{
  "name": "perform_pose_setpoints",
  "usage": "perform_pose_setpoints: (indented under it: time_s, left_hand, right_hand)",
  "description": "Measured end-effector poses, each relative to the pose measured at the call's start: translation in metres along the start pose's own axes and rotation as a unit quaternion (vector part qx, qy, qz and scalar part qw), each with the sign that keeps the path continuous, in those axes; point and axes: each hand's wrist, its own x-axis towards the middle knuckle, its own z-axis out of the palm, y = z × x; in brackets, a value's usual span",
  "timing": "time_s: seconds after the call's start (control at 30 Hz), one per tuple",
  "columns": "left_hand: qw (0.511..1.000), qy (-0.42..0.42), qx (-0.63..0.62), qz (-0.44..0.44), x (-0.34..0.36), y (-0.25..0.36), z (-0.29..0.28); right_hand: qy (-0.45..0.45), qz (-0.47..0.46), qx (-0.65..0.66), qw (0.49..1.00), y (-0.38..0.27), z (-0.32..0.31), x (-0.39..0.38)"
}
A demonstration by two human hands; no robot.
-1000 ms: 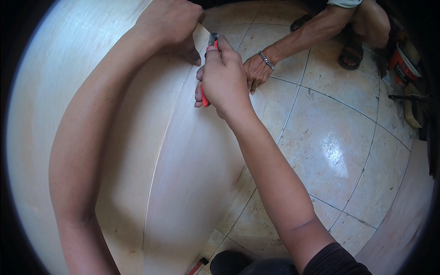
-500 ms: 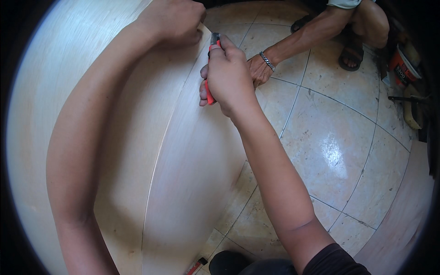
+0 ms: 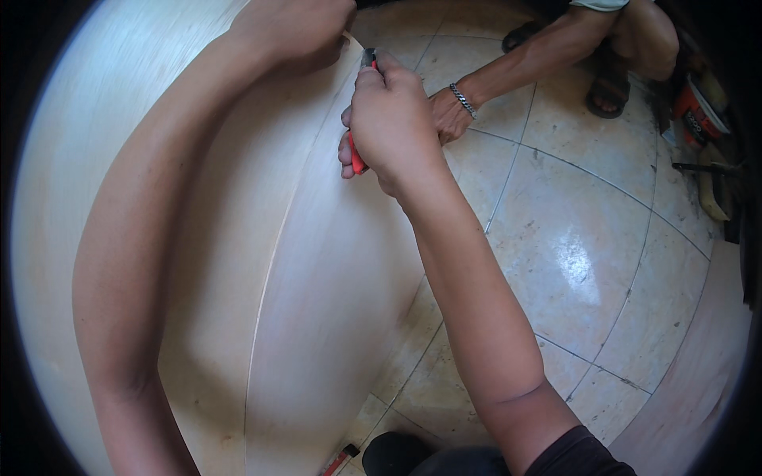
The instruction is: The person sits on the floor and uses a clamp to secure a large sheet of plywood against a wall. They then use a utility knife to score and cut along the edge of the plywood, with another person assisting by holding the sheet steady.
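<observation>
1. Wrapping the right hand point(image 3: 394, 115) around a red-handled cutting tool with a dark metal head point(image 3: 358, 159), curling fingers about the grip and setting the thumb up close to the head.
2. Holding that tool over the far end of the sheets, pointing its head away from the body, just beside the left hand point(image 3: 309, 28); touching the sheet edge or not, cannot tell.
3. Bending that left hand into a loose fist at the top, over a broad, pale wood sheet point(image 3: 214, 317); hiding the fingertips, so pinching anything or not, cannot tell.
4. Stretching the bare left arm point(image 3: 131, 246) above the broad sheet, and angling the bare right arm point(image 3: 472, 285) past a narrower, pale wood sheet point(image 3: 321, 317) bordering it along a curved line.
5. Reaching in, upper right, with another person's hand point(image 3: 451, 119), wearing a silver chain bracelet point(image 3: 463, 101) and tucking in partly behind the right hand.
6. And spotting, by the lower edge, a slim red tool with a black end point(image 3: 340, 459); far right, beside glossy beige floor tiles point(image 3: 571, 198), a red, white-rimmed bucket point(image 3: 694, 115).
</observation>
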Motion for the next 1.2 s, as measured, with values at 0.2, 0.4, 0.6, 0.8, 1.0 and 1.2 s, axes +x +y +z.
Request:
perform_pose_setpoints:
  time_s: [0.2, 0.4, 0.6, 0.8, 1.0, 1.2]
  left_hand:
    - [1.000, -0.003, 0.000, 0.000, 0.001, 0.002, -0.001]
    - [1.000, -0.007, 0.000, -0.005, -0.005, 0.009, -0.015]
    - [0.999, -0.033, 0.000, -0.017, 0.001, 0.005, -0.008]
    - [1.000, -0.017, 0.007, -0.016, 0.002, 0.004, -0.003]
    - [1.000, 0.027, -0.013, -0.004, -0.008, 0.007, -0.010]
    - [0.999, -0.031, 0.006, -0.014, 0.001, 0.006, -0.008]
  right_hand:
    - [0.010, 0.006, -0.007, 1.000, 0.001, 0.003, -0.002]
    - [0.007, 0.020, -0.007, 1.000, -0.001, 0.004, -0.006]
    - [-0.001, 0.003, -0.066, 0.998, -0.005, 0.001, -0.004]
    - [0.035, 0.029, 0.047, 0.998, -0.003, 0.004, -0.005]
    - [0.030, 0.017, 0.047, 0.998, -0.002, -0.001, -0.001]
    - [0.025, 0.004, 0.011, 1.000, 0.002, 0.004, 0.000]
